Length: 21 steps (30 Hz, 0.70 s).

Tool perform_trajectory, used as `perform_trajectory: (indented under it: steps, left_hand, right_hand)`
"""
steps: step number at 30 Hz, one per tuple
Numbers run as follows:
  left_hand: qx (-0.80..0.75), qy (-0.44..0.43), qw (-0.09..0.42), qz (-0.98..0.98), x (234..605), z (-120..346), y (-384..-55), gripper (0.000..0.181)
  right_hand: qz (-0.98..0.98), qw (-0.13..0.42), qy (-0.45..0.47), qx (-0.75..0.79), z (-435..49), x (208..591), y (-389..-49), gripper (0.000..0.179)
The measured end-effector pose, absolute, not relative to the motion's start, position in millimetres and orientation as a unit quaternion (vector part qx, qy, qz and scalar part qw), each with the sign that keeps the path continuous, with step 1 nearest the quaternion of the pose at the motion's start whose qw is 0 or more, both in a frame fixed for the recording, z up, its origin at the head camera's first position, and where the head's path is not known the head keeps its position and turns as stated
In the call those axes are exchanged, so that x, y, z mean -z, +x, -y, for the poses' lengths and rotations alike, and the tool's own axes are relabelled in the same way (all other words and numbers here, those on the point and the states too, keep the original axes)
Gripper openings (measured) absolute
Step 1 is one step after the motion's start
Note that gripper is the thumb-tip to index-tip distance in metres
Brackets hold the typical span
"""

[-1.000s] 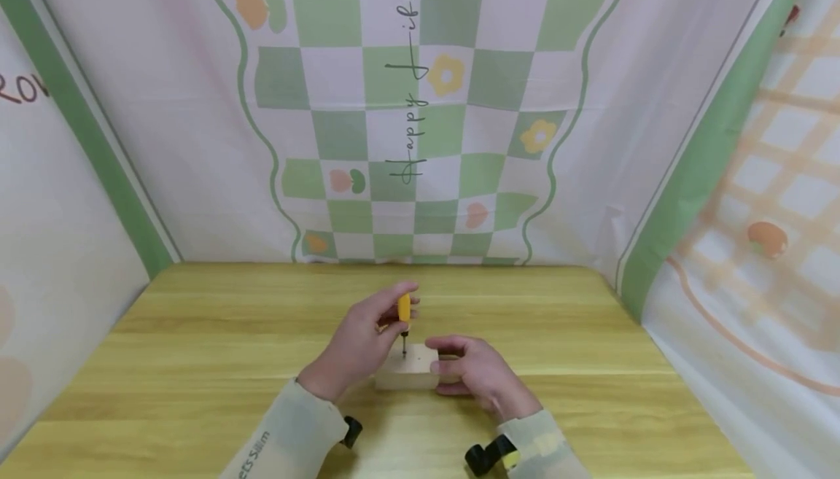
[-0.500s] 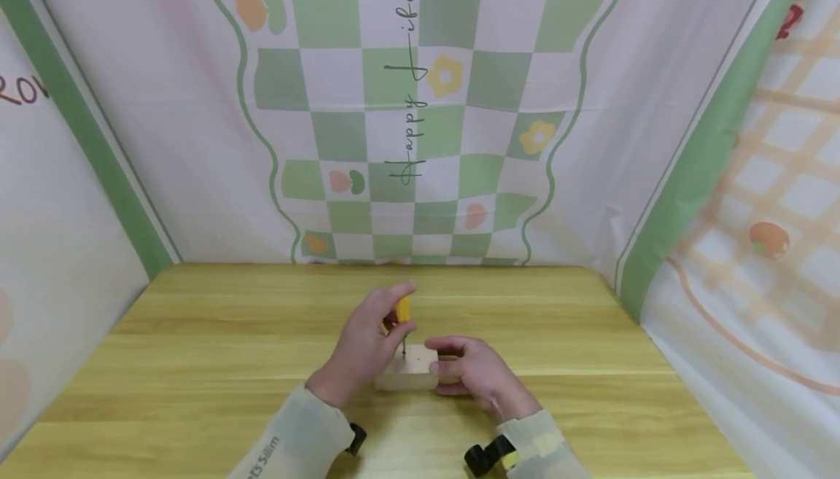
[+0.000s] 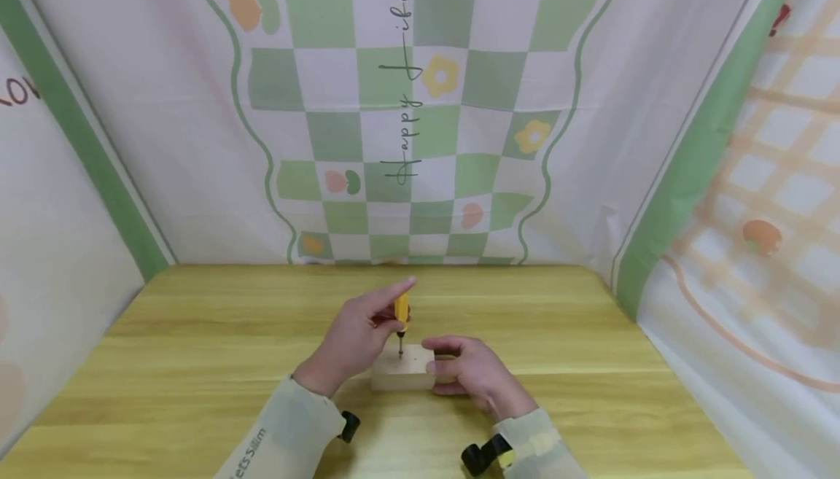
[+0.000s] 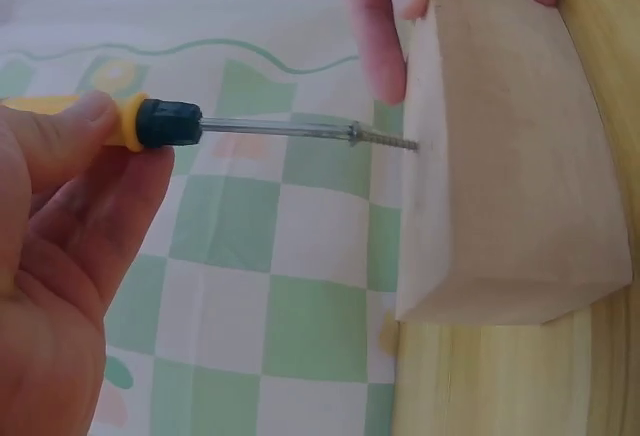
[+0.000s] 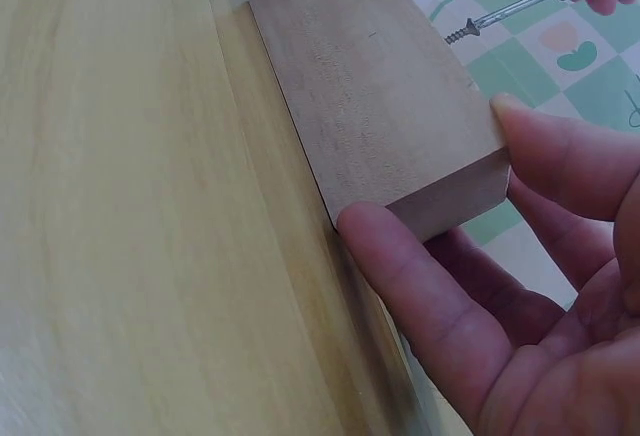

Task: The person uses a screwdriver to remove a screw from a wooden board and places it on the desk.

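Note:
A pale wooden block (image 3: 403,379) lies on the table below both hands. My left hand (image 3: 344,344) pinches the yellow handle of a screwdriver (image 3: 402,310) between thumb and fingers, one finger reaching up past the handle's top. The screwdriver stands upright over the block. In the left wrist view its tip meets the head of a screw (image 4: 385,139); the screw's point is in the block's top face and much of its thread shows. My right hand (image 3: 482,377) grips the block's right end, fingers and thumb spread over its top and side.
The wood-grain table (image 3: 197,362) spreads out around the block. A hanging cloth with green and white checks (image 3: 387,136) stands behind its back edge, and further cloths hang at left and right. A black camera sits on each wrist.
My left hand rolled slightly right on the screwdriver handle, then came back left with a finger extended. The right hand and block stay in place; the head view shifted slightly.

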<state>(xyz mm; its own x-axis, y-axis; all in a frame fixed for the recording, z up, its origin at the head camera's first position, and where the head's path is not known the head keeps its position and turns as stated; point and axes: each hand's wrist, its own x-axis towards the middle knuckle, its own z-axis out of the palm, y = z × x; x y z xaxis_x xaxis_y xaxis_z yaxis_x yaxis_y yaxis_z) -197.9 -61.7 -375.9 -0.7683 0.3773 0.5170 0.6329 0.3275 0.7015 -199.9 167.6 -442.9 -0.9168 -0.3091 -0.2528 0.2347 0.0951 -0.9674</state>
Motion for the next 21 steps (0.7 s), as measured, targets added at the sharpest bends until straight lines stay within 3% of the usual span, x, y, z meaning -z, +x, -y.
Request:
perform_trajectory:
  steps: [12,15,21]
  left_hand:
    - [0.414,-0.319,0.214,0.826,379.5,53.8,-194.3,0.053]
    - [0.41,-0.327,0.2,0.828,377.2,54.6,-193.5,0.056]
    - [0.455,-0.338,0.118,0.816,375.0,58.4,-194.2,0.064]
  right_hand:
    - [-0.708,0.199,-0.024,0.677,-166.6,440.5,-199.2,0.048]
    - [-0.707,0.202,-0.026,0.677,-167.1,441.2,-199.8,0.048]
    - [-0.709,0.203,-0.028,0.675,-167.6,441.9,-199.9,0.048]
